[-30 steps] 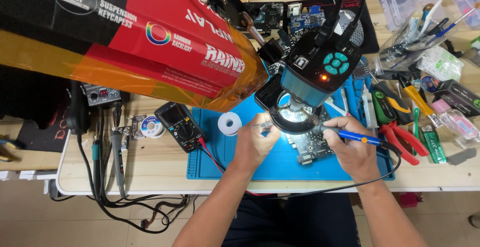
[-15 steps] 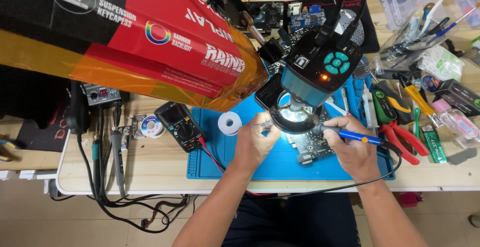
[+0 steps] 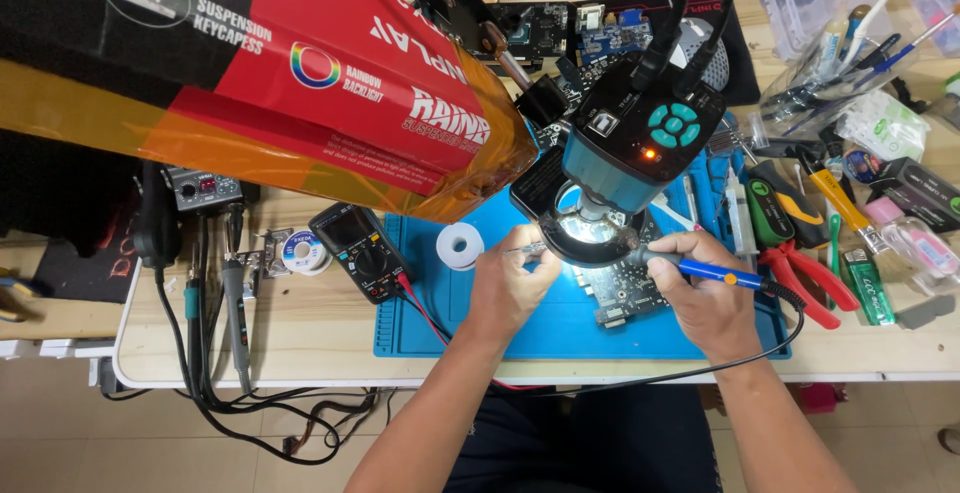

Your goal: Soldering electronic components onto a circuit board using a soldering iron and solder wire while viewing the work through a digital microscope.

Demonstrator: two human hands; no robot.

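My right hand [image 3: 705, 298] grips a blue-handled soldering iron [image 3: 715, 272] whose tip points left under the ring light of a teal digital microscope [image 3: 630, 168]. A circuit board [image 3: 625, 293] lies below the lens on the blue work mat [image 3: 450, 328], partly hidden by the microscope head. My left hand [image 3: 510, 283] rests on the mat left of the board, fingers pinched on a thin strand of solder wire [image 3: 522, 249] that reaches toward the lit spot. A small white solder spool [image 3: 460, 246] sits just left of that hand.
A black multimeter [image 3: 358, 251] with red lead lies left of the mat. A second solder reel [image 3: 300, 251] and soldering station [image 3: 200, 191] sit further left. Red pliers [image 3: 805, 278], screwdrivers and bottles crowd the right. A large red-and-orange box [image 3: 260, 83] overhangs the upper left.
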